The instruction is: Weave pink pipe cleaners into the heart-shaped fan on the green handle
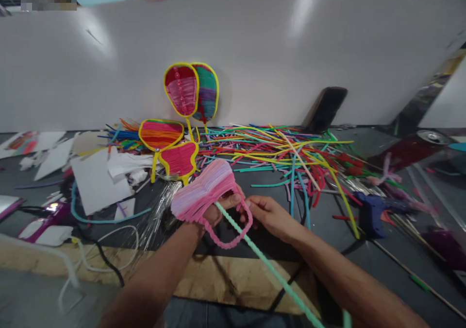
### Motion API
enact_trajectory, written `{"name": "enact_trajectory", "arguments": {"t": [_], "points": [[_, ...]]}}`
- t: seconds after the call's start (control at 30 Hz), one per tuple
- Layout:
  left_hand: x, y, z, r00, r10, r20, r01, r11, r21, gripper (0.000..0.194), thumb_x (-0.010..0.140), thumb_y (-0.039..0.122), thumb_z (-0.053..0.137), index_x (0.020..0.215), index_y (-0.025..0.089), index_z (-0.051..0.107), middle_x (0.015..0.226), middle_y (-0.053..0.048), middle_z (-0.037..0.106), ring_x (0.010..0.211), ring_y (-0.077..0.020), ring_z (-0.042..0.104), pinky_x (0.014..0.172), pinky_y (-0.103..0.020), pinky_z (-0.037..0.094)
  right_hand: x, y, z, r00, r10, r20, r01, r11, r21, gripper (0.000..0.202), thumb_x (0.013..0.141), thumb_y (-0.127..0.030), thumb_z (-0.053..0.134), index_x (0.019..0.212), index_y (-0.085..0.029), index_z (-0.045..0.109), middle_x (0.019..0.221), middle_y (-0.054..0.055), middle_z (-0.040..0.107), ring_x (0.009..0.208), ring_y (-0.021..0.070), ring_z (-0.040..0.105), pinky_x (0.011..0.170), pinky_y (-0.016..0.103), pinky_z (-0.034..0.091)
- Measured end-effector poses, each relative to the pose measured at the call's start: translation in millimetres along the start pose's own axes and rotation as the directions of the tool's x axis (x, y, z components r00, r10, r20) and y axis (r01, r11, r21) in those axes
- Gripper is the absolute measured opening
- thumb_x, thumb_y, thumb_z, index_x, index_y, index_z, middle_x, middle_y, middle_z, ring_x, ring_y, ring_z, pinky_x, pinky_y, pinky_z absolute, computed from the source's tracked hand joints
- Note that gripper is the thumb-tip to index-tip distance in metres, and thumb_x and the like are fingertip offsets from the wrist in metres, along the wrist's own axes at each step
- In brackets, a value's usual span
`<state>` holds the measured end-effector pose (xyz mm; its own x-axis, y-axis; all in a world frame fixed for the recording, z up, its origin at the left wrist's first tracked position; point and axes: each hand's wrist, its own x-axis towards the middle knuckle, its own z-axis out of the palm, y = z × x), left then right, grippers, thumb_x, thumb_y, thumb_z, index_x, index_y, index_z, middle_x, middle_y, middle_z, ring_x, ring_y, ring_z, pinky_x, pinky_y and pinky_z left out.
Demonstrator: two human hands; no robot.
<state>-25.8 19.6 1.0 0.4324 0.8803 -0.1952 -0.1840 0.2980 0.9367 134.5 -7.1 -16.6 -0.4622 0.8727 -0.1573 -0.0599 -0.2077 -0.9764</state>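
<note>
A pink and lilac fan made of pipe cleaners (207, 189) is held over the front of the table. My left hand (214, 215), partly hidden behind it, is closed on the fan from below. From the fan's lower edge a fuzzy pink pipe cleaner (227, 245) curves out in an open loop. My right hand (267, 214) has its fingers pinched together at the right side of this loop. A long mint green pipe cleaner (269, 262) runs from the fan down toward my body, passing through the loop.
Finished fans (182, 92) lean on the white board (255, 51), others lie below. Loose pipe cleaners (255, 146) spread behind my hands. A phone (325, 109), a drink can (411, 148) and a blue glue gun (369, 214) are right; paper (100, 182) and a purple glue gun (49, 221) left.
</note>
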Motion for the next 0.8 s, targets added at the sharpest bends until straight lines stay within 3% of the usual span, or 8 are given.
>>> {"name": "enact_trajectory", "arguments": {"t": [0.13, 0.2, 0.27, 0.4, 0.53, 0.63, 0.73, 0.8], "points": [[3.7, 0.6, -1.7, 0.996, 0.088, 0.002, -0.087, 0.987, 0.133, 0.026, 0.068, 0.039, 0.070, 0.068, 0.015, 0.058, 0.060, 0.003, 0.052, 0.059, -0.0099, 0.049, 0.059, -0.023, 0.039, -2.1, -14.6, -10.0, 0.929, -0.276, -0.246, 0.210, 0.942, -0.263, 0.019, 0.082, -0.037, 0.056, 0.079, -0.018, 0.056, 0.069, -0.002, 0.054, 0.059, 0.0096, 0.049, 0.056, 0.021, 0.040], [5.1, 0.2, -1.9, 0.998, 0.066, 0.011, -0.067, 0.985, 0.158, 0.025, 0.068, 0.037, 0.069, 0.067, 0.015, 0.058, 0.059, 0.004, 0.052, 0.059, -0.0096, 0.047, 0.059, -0.023, 0.038, -6.4, -21.3, -9.5, 0.896, -0.385, -0.224, 0.270, 0.870, -0.413, 0.011, 0.080, -0.030, 0.058, 0.081, -0.019, 0.057, 0.072, -0.001, 0.055, 0.063, 0.0108, 0.050, 0.058, 0.022, 0.040], [6.2, -1.7, -1.9, 0.998, 0.020, 0.057, -0.028, 0.988, 0.153, 0.027, 0.067, 0.040, 0.069, 0.066, 0.015, 0.058, 0.058, 0.003, 0.051, 0.058, -0.0100, 0.046, 0.057, -0.023, 0.037, -11.1, -26.3, -6.9, 0.885, -0.449, -0.126, 0.319, 0.779, -0.539, 0.007, 0.079, -0.026, 0.060, 0.080, -0.019, 0.057, 0.075, 0.000, 0.055, 0.065, 0.0114, 0.049, 0.060, 0.023, 0.040], [7.3, -8.2, -1.5, 0.991, -0.064, 0.121, 0.047, 0.989, 0.141, 0.029, 0.067, 0.042, 0.067, 0.067, 0.014, 0.060, 0.061, 0.002, 0.054, 0.060, -0.0111, 0.048, 0.057, -0.023, 0.037, -16.6, -30.1, -0.6, 0.900, -0.436, 0.003, 0.311, 0.639, -0.703, 0.013, 0.073, -0.022, 0.065, 0.077, -0.020, 0.053, 0.078, 0.000, 0.053, 0.070, 0.0128, 0.050, 0.064, 0.024, 0.039], [5.4, -10.2, 0.6, 0.988, -0.099, 0.118, 0.085, 0.989, 0.121, 0.026, 0.066, 0.037, 0.069, 0.064, 0.014, 0.059, 0.061, 0.002, 0.054, 0.060, -0.0109, 0.048, 0.057, -0.023, 0.037, -16.6, -26.5, 3.8, 0.928, -0.369, -0.048, 0.181, 0.563, -0.807, 0.015, 0.071, -0.020, 0.062, 0.075, -0.020, 0.047, 0.078, 0.000, 0.051, 0.069, 0.0138, 0.049, 0.061, 0.025, 0.037], [2.5, -6.4, 3.3, 0.988, -0.121, 0.098, 0.112, 0.989, 0.096, 0.027, 0.064, 0.038, 0.070, 0.063, 0.014, 0.060, 0.057, 0.003, 0.053, 0.056, -0.0108, 0.047, 0.055, -0.023, 0.037, -15.8, -22.5, 5.4, 0.921, -0.379, -0.087, 0.173, 0.599, -0.782, 0.011, 0.074, -0.020, 0.057, 0.075, -0.020, 0.046, 0.076, 0.000, 0.050, 0.068, 0.0135, 0.048, 0.061, 0.025, 0.037], [0.2, -1.0, 4.8, 0.991, -0.121, 0.057, 0.118, 0.991, 0.061, 0.026, 0.063, 0.039, 0.071, 0.065, 0.014, 0.061, 0.057, 0.003, 0.054, 0.057, -0.0113, 0.049, 0.058, -0.024, 0.039, -13.2, -19.4, 4.7, 0.925, -0.336, -0.176, 0.171, 0.784, -0.597, 0.009, 0.079, -0.026, 0.056, 0.079, -0.020, 0.049, 0.074, -0.001, 0.052, 0.064, 0.0117, 0.048, 0.059, 0.024, 0.038], [-0.6, 2.2, 5.0, 0.994, -0.102, 0.032, 0.101, 0.994, 0.045, 0.025, 0.062, 0.038, 0.072, 0.065, 0.015, 0.062, 0.060, 0.003, 0.057, 0.060, -0.0118, 0.051, 0.062, -0.024, 0.040, -10.3, -18.2, 2.9, 0.951, -0.219, -0.220, 0.132, 0.927, -0.350, 0.015, 0.079, -0.033, 0.059, 0.080, -0.020, 0.050, 0.069, -0.002, 0.051, 0.058, 0.0097, 0.047, 0.052, 0.022, 0.039]]}}
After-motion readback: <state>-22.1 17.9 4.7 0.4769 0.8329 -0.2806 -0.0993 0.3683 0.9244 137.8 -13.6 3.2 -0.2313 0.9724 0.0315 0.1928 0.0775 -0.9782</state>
